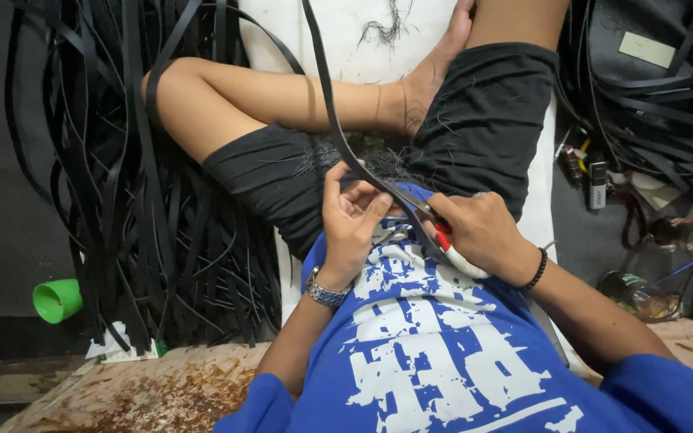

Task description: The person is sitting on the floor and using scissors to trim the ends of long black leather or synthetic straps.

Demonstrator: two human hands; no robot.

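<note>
My left hand (350, 218), with a metal watch at the wrist, pinches a long black strip (326, 88) that runs up and away out of the top of the view. My right hand (481, 232), with a black bead bracelet, grips scissors (431, 224) with red and white handles; their blades meet the strip just beside my left fingers. Both hands hover over my lap, above black shorts and a blue printed shirt. Fine black trimmings lie on the shorts.
A thick heap of cut black strips (130, 200) hangs and lies at the left. A green cup (56, 300) sits at the lower left. More strips, a dark bag (643, 48), bottles and small items crowd the right. A white mat (346, 40) is under my legs.
</note>
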